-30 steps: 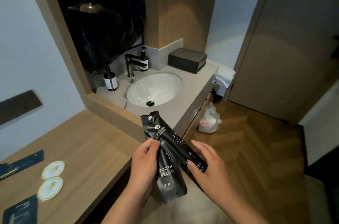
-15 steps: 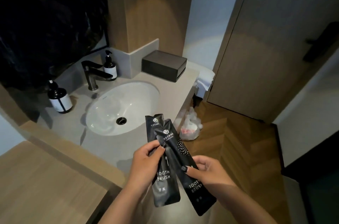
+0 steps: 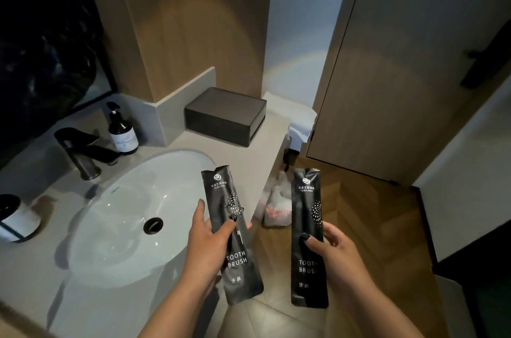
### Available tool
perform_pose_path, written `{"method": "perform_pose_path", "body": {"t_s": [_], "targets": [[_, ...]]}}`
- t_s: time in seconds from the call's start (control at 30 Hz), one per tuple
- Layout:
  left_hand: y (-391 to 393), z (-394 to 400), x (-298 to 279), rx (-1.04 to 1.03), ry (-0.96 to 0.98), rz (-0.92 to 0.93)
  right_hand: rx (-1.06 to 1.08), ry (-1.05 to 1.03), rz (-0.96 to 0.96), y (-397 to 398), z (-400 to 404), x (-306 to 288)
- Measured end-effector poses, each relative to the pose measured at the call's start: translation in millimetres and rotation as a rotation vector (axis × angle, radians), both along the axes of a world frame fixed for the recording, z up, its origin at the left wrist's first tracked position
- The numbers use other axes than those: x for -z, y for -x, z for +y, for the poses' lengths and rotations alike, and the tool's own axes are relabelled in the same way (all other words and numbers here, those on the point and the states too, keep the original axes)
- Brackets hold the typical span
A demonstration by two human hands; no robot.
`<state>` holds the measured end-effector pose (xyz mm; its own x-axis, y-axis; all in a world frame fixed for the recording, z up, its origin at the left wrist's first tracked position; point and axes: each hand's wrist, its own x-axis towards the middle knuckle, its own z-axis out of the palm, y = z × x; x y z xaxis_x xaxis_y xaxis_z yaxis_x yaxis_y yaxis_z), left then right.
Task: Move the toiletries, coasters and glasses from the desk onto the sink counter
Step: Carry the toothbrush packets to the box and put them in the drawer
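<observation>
Beside the grey sink counter [image 3: 265,149], my left hand [image 3: 206,243] grips one black foil toothbrush sachet [image 3: 235,260]; my right hand [image 3: 336,249] pinches another black toothbrush sachet [image 3: 308,216].

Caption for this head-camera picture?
Each hand, left and right, holds a black toothbrush packet beside the sink.

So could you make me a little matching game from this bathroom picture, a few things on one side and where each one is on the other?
Things:
1. dark grey box
2. pump bottle
3. plastic bag
4. toothbrush packet

Places:
A. on the wooden floor beside the counter
B. held in the right hand
C. by the black faucet, behind the basin
D. at the counter's far end, against the wall

Pairs: 1-D, 2-C, 3-A, 4-B
</observation>
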<state>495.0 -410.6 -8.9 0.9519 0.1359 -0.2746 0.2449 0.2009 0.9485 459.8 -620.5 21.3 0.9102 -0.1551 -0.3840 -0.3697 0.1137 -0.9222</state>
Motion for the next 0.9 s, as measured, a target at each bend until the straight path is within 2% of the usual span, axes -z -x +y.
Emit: {"method": "perform_pose_path", "body": {"t_s": [0.23, 0.33, 0.57, 0.77, 0.9], "targets": [[-59.5, -59.3, -13.3, -0.114, -0.053, 0.021, 0.096, -0.216, 0.032, -91.0, -61.1, 12.0], [-90.0, -89.4, -18.2, -0.183, -0.073, 0.027, 0.047, -0.326, 0.040, -132.5, -90.0, 1.3], [-151.3, -149.4, -25.8, -0.351, -0.035, 0.038, -0.046, -0.356, 0.046, -226.2, -149.2, -10.3], [-190.4, -154.4, -22.8, -0.476, -0.097, 0.082, -0.078, -0.535, 0.258, -306.4, -149.2, -8.1], [-224.7, -137.9, -16.9, -0.532, -0.123, 0.095, -0.064, -0.662, 0.286, -370.1, -118.2, 5.7]]}}
